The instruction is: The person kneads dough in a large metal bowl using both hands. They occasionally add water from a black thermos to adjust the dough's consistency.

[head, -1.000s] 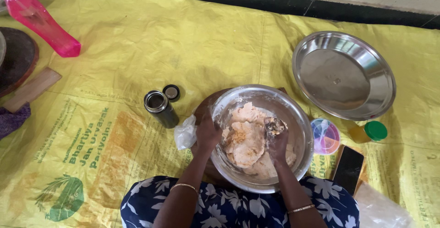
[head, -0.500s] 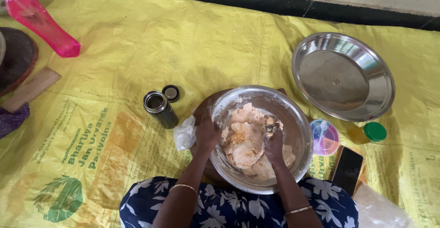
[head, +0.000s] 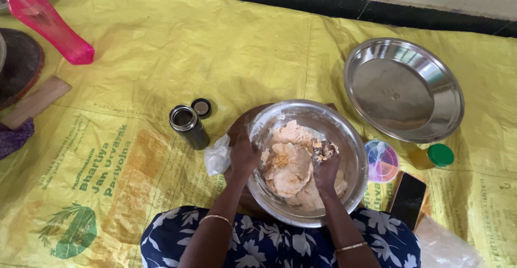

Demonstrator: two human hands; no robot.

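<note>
A steel mixing bowl [head: 344,133] sits on a dark round board in front of me, holding pale orange dough [head: 288,166]. My left hand [head: 243,155] grips the bowl's left rim. Inside the bowl, my right hand [head: 325,166] is closed in a fist on a clump of dough, with bits stuck to the fingers. A crumpled clear plastic bag [head: 217,155] lies just left of my left hand.
An open steel canister [head: 188,126] and its lid [head: 201,107] stand left of the bowl. An empty steel plate [head: 403,89] lies at the upper right. A small multicoloured container [head: 381,161], a green-capped bottle [head: 433,156] and a phone [head: 407,199] lie to the right. A pink bottle [head: 48,23] lies far left.
My right hand has shifted slightly in the bowl, pressing and gathering the dough. My left hand has stayed on the rim.
</note>
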